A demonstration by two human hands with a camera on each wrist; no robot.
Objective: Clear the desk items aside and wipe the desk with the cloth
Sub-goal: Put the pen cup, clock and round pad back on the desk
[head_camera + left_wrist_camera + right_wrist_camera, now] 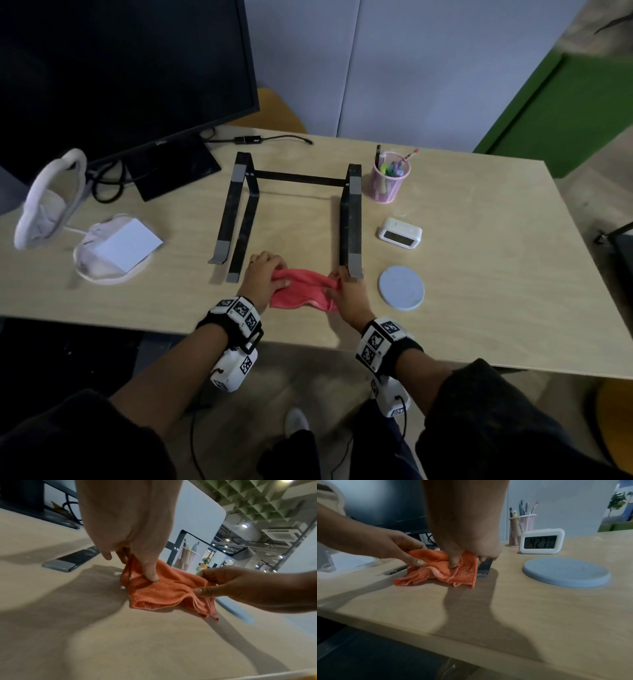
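From the head view, both hands are on the cloth (301,287), which lies bunched on the desk (479,274) near the front edge. The left hand (265,274) pinches one end and the right hand (344,291) pinches the other. Just past the grip stand the two feet of the black stand (294,178). The coaster (400,287) lies just beside the right hand, and the clock (399,233) and pen cup (390,178) sit farther out on that side. All of these sit close by, so I think clearing is not done yet.

From the left wrist view, the left hand (130,534) has its thumb (150,573) pressed down on top of the cloth (163,591), with fingers tucked behind it. The right hand (231,585) nips a folded edge. Only here do you see the layers of the fold open at the front.

From the right wrist view, the right hand (471,540) grips the cloth (440,572) right next to a stand foot (484,568). Only here can you read the clock (541,541).

What could go wrong: a wide wipe could knock the coaster (565,572) or catch on the stand foot, because they are so close. The bunched cloth may also wipe badly unless it is spread flat.
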